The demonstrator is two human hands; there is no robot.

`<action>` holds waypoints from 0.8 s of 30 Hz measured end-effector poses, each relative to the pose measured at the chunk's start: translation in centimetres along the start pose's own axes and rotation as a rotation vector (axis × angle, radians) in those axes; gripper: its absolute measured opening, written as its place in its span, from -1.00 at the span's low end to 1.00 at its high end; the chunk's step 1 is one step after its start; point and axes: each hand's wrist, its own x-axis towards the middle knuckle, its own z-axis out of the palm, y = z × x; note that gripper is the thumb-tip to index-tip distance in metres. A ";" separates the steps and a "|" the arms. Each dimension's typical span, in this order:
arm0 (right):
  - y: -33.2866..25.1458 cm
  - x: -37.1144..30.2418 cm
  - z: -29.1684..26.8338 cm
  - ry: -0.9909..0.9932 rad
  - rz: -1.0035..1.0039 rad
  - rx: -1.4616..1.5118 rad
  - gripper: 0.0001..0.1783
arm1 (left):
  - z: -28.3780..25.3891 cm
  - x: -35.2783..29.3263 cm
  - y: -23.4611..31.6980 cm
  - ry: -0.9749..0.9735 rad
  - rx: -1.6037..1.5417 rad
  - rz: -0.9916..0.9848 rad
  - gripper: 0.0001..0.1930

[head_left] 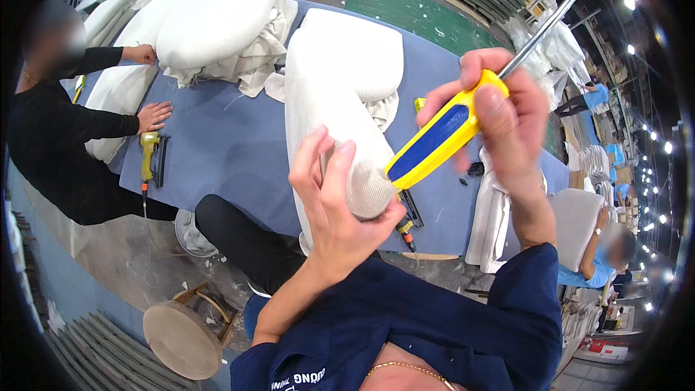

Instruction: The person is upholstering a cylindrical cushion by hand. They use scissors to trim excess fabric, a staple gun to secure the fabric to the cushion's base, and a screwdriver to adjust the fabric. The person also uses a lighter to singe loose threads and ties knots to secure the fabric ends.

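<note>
Left hand (329,199) clamped on the rounded end of a white cushion (340,101) lying on the blue surface (217,145). Right hand (507,119) closed around a yellow-and-blue screwdriver (438,137), butt against the cushion end; shaft tip cut off at top edge.

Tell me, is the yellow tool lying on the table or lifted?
Lifted. The right hand holds the yellow tool above the table, its butt against the cushion end.
</note>
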 end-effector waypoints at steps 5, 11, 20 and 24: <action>-3.6 3.0 -0.3 0.256 0.154 0.543 -0.52 | 0.2 -0.6 -0.5 0.058 -0.002 0.032 -0.03; -0.8 0.8 1.2 -0.031 0.129 0.350 -0.59 | -0.4 -0.7 -0.6 0.079 0.042 0.025 -0.07; 2.0 -4.1 4.2 0.219 0.334 0.587 -0.52 | -2.1 -0.3 -1.3 0.064 0.076 -0.027 -0.13; 14.6 -14.2 6.4 0.445 0.717 0.686 -0.66 | -3.5 0.2 -1.9 0.012 0.017 0.012 -0.19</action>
